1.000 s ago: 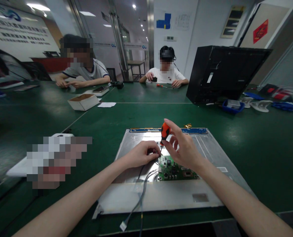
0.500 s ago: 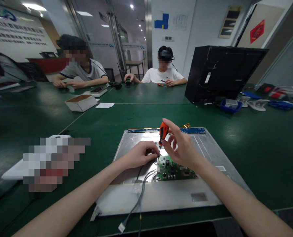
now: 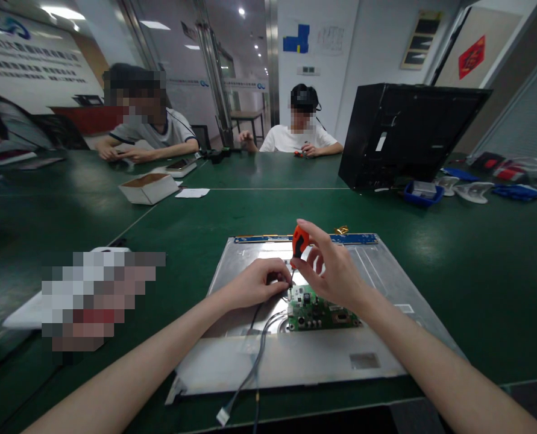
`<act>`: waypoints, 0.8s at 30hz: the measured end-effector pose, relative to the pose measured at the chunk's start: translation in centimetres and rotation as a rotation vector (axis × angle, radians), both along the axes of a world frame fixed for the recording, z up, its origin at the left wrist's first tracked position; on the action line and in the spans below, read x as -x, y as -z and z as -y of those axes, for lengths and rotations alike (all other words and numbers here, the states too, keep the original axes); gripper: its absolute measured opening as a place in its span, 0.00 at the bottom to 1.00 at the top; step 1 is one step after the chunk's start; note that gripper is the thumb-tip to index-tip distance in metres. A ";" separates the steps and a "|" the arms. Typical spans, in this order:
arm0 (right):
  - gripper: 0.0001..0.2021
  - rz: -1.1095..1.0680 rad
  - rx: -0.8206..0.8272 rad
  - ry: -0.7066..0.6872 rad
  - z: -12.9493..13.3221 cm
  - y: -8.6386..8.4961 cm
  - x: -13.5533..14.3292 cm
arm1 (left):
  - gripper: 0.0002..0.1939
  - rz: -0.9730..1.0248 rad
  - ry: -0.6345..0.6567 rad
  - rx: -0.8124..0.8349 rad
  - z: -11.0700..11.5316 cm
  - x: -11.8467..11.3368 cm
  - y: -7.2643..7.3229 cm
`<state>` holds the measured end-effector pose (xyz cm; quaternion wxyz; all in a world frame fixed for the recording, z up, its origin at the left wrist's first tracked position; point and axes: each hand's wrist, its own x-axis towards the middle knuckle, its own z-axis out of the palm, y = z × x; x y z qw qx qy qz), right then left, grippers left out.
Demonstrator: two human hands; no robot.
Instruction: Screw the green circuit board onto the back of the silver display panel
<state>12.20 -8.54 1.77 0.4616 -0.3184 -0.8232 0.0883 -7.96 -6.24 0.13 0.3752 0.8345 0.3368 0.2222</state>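
A red and black screwdriver (image 3: 300, 242) stands nearly upright in my right hand (image 3: 336, 265), its handle between thumb and fingers. Its shaft points down at the upper left corner of a green circuit board (image 3: 313, 310). Beside that corner, the fingers of my left hand (image 3: 266, 280) are pinched together near the screwdriver's tip; what they hold is hidden. The board lies on a silver metal panel (image 3: 295, 361) with a blue strip (image 3: 307, 239) along its far edge. Grey cables (image 3: 261, 349) run from beneath my left hand toward me, ending in a white connector (image 3: 223, 416).
A black monitor (image 3: 408, 132) stands at the far right, with a small blue tray (image 3: 424, 194) by it. A white open box (image 3: 149, 188) and a paper slip (image 3: 193, 193) are at the far left. Two people (image 3: 299, 135) sit across the green table (image 3: 259, 211).
My hands stay in place; the screwdriver handle has turned slightly in my right fingers. Across the table, the person in white has raised a hand off a small dark object.
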 end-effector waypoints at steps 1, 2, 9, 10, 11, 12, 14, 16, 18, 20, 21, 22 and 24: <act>0.33 0.000 0.004 -0.011 0.0 0.0 0.0 | 0.04 0.003 0.005 0.001 0.0 0.0 -0.1; 0.33 -0.003 0.008 -0.021 0.0 0.0 0.0 | 0.04 0.006 0.011 0.002 0.0 0.0 -0.2; 0.31 -0.023 0.003 0.006 0.1 0.0 0.2 | 0.05 -0.001 0.000 -0.002 0.0 0.0 -0.2; 0.31 -0.023 -0.004 0.011 0.0 0.0 0.2 | 0.04 0.001 -0.003 -0.005 0.0 0.0 -0.1; 0.30 -0.023 -0.013 0.013 0.0 0.0 0.2 | 0.04 0.003 -0.006 -0.007 0.0 0.0 0.0; 0.30 -0.023 -0.021 0.014 0.0 0.0 0.2 | 0.04 0.005 -0.006 -0.006 0.0 0.0 0.1; 0.30 -0.023 -0.029 0.012 0.0 -0.1 0.2 | 0.04 0.011 -0.003 0.000 0.0 0.0 0.1; 0.31 -0.019 -0.022 0.004 0.0 -0.1 0.1 | 0.05 0.015 -0.002 0.008 0.0 0.0 0.2; 0.32 -0.011 -0.002 -0.013 0.1 -0.1 0.0 | 0.05 0.017 0.000 0.009 0.0 0.0 0.1; 0.33 -0.010 0.021 -0.040 0.2 -0.2 0.0 | 0.06 0.018 0.006 0.013 0.0 0.0 0.1; 0.34 -0.014 0.030 -0.050 0.2 -0.2 0.0 | 0.06 0.021 0.009 0.017 0.0 0.0 0.0; 0.35 -0.017 0.037 -0.056 0.2 -0.2 0.0 | 0.06 0.024 0.012 0.024 0.0 0.0 0.0; 0.34 -0.022 0.040 -0.054 0.2 -0.2 0.0 | 0.06 0.033 0.016 0.034 0.0 0.0 -0.1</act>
